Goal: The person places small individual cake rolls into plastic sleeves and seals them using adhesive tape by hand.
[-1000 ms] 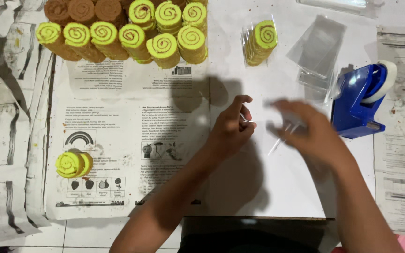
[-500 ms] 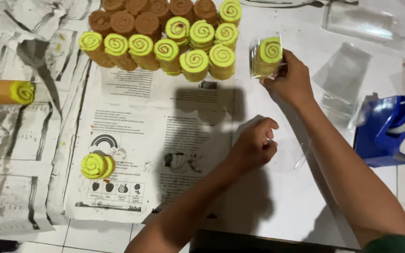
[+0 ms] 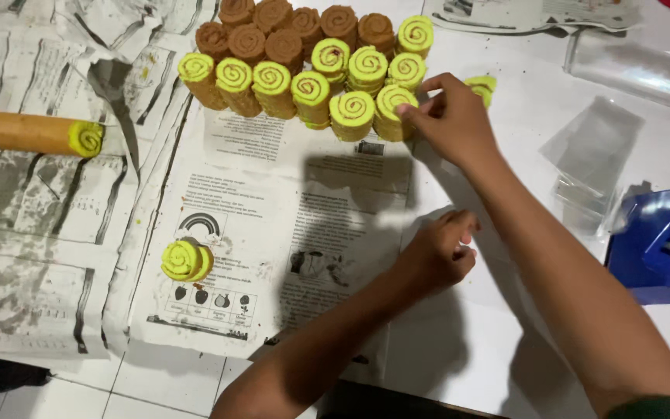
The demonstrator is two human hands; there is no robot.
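A pile of yellow-green swirl rolls (image 3: 312, 85) and brown swirl rolls (image 3: 273, 19) lies at the top of a newspaper sheet (image 3: 273, 202). My right hand (image 3: 451, 120) reaches to the pile's right end, its fingertips closed around the end yellow-green roll (image 3: 388, 99). A wrapped yellow-green pack (image 3: 482, 84) shows just behind that hand. My left hand (image 3: 440, 252) rests lower on the paper with its fingers curled in; nothing shows between them.
A long orange-brown uncut log (image 3: 29, 132) with a yellow-green swirl end lies at the left. A small stack of yellow-green slices (image 3: 184, 260) sits on the newspaper. Clear plastic bags (image 3: 595, 151) and a blue tape dispenser (image 3: 657, 240) are at the right.
My right hand went from the table to the wrapped pack, then left onto the pile's end roll, the pack staying behind it. My left hand stayed curled in place.
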